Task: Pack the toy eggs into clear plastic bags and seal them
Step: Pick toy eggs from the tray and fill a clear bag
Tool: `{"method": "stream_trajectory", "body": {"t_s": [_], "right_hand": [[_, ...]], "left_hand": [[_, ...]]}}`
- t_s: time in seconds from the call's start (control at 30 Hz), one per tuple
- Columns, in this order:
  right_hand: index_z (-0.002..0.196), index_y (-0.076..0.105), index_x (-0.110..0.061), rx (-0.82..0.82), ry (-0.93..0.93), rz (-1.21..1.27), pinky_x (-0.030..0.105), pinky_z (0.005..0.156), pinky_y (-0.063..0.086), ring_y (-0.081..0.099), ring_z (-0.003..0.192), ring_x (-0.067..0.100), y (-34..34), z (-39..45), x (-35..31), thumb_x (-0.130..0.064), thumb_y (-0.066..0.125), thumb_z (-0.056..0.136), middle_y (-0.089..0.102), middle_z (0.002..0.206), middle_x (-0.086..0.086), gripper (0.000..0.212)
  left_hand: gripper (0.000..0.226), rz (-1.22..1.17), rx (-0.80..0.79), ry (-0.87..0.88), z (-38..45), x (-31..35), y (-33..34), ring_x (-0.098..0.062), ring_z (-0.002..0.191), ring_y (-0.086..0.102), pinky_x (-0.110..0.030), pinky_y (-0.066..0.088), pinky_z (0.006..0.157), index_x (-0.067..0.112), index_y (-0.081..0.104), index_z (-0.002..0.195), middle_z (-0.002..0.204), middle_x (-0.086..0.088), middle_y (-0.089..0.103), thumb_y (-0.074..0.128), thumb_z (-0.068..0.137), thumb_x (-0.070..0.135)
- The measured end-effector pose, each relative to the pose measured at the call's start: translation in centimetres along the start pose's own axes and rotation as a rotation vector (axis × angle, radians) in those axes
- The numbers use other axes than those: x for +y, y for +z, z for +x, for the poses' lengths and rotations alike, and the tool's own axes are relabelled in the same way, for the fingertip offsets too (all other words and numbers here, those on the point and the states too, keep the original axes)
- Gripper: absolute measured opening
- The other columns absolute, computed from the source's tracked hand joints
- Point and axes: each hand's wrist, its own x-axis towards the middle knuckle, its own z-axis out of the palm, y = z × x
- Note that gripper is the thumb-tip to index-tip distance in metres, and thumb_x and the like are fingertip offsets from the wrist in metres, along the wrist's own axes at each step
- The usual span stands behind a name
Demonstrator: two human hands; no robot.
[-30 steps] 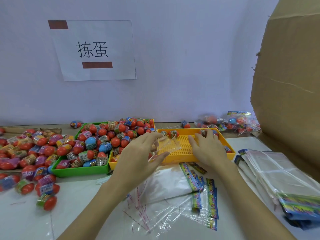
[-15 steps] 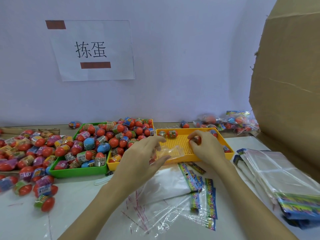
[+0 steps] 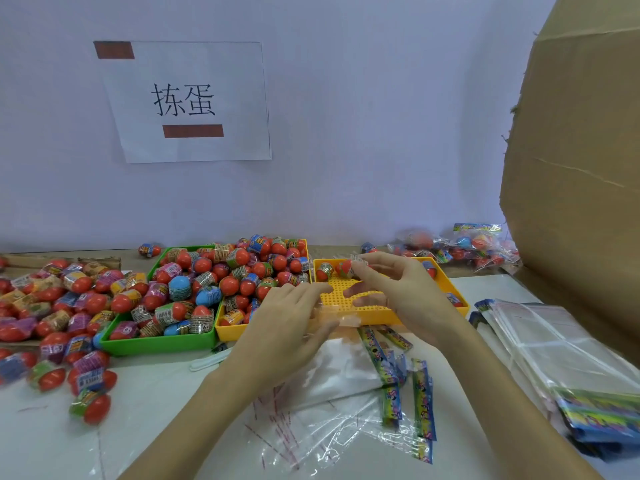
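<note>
Head view shows the right hand [image 3: 398, 292] over the yellow tray [image 3: 450, 282], its fingertips pinching a toy egg [image 3: 346, 268] near the tray's far left corner. A second egg [image 3: 324, 271] lies just beside it against the far rim. The left hand [image 3: 287, 323] is at the tray's near edge, with fingers lightly curled on a clear plastic bag [image 3: 337, 315]; the film is blurred there, so the grip looks like a pinch, but this is not sure. More clear bags [image 3: 329, 410] with printed header strips lie spread on the white table [image 3: 156, 427] near its front edge. A green tray [image 3: 156, 344] at the left is heaped with eggs, and a loose pile of eggs [image 3: 52, 306] covers the left edge of the table. Packed bags [image 3: 467, 247] lie at the far right, beside a cardboard box [image 3: 581, 168]. A stack of empty bags [image 3: 554, 355] lies at the right edge.
</note>
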Motion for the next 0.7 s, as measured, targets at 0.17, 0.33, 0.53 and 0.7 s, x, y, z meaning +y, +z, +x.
{"method": "stream_trajectory", "body": {"t_s": [0.17,0.33,0.53,0.7], "right_hand": [[0.119,0.064,-0.016,-0.052,-0.029,-0.132,0.029,0.053,0.058,0.079,0.079,0.036,0.7,-0.5,-0.7,-0.031,0.085,0.088,0.073,0.097,-0.002,0.039],[0.108,0.065,-0.016,-0.086,-0.027,-0.302,0.026,0.06,0.059,0.079,0.08,0.027,0.7,-0.6,-0.4,-0.025,0.087,0.085,0.072,0.106,0.007,0.033],[0.106,0.071,-0.025,-0.108,-0.019,-0.352,0.037,0.078,0.066,0.08,0.085,0.023,0.9,-0.4,0.0,-0.014,0.083,0.089,0.068,0.114,0.005,0.024],[0.119,0.073,-0.025,-0.148,-0.114,-0.377,0.036,0.077,0.065,0.079,0.088,0.024,1.5,-0.6,0.0,-0.011,0.072,0.099,0.067,0.119,0.008,0.025]], "left_hand": [[0.054,-0.022,0.069,-0.044,0.1,0.1,-0.1,-0.012,0.095,0.052,-0.033,0.047,0.089,0.018,0.052,0.148,0.104,0.008,0.056,0.059,0.105,0.05],[0.065,0.045,0.139,-0.058,0.1,0.2,-0.1,-0.014,0.096,0.043,-0.028,0.041,0.085,0.017,0.051,0.146,0.108,0.007,0.048,0.06,0.096,0.058],[0.071,0.058,0.18,-0.126,0.0,0.0,0.0,-0.018,0.101,0.043,-0.031,0.042,0.089,0.018,0.051,0.147,0.112,0.004,0.046,0.073,0.092,0.057],[0.069,0.04,0.212,-0.146,0.1,0.1,-0.1,-0.023,0.104,0.047,-0.037,0.046,0.091,0.015,0.055,0.143,0.113,0.0,0.049,0.077,0.09,0.053]]}}
